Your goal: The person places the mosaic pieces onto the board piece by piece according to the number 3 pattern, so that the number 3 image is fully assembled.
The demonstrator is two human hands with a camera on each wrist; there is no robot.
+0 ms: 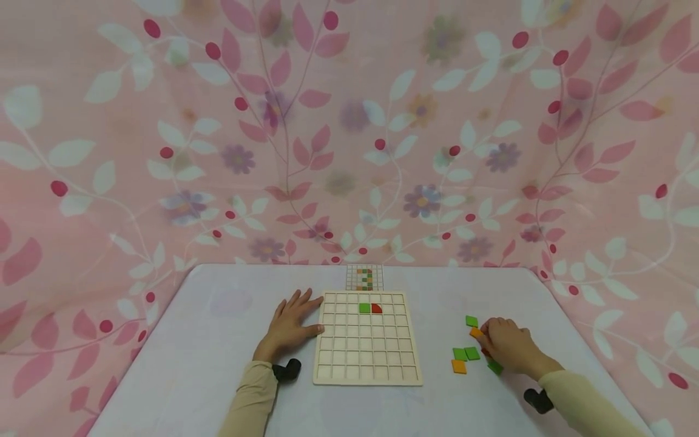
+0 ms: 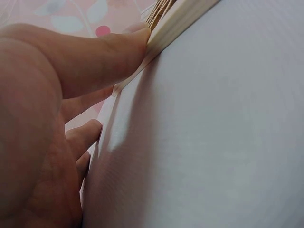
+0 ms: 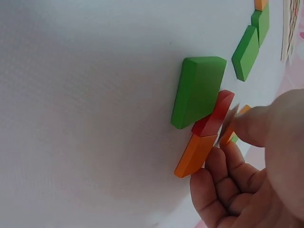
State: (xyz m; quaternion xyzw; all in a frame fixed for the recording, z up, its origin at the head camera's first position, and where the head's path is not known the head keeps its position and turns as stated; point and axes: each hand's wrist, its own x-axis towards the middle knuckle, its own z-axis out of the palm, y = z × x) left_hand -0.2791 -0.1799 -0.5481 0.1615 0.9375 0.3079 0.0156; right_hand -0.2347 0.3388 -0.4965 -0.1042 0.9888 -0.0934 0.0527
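Note:
My left hand (image 1: 292, 325) lies at the left side of a wooden grid board (image 1: 353, 385), fingers spread. Its thumb (image 2: 107, 59) presses the board's edge in the left wrist view. A green square tile (image 1: 364, 308) and a red quarter-round tile (image 1: 377, 309) sit side by side in the board's upper cells. Over the loose tiles at right, my right hand (image 1: 510, 345) pinches an orange tile (image 1: 476, 332) between thumb and fingertips. Close by its curled fingers lie a red tile (image 3: 213, 114), another orange tile (image 3: 195, 154) and a thick green tile (image 3: 199, 92).
A small printed pattern card (image 1: 364, 278) stands behind the board. More loose tiles lie between board and right hand: green tiles (image 1: 460, 354) and an orange square (image 1: 459, 366). One green tile (image 1: 472, 320) lies just beyond the right fingertips. Patterned cloth (image 1: 349, 152) hangs behind the table.

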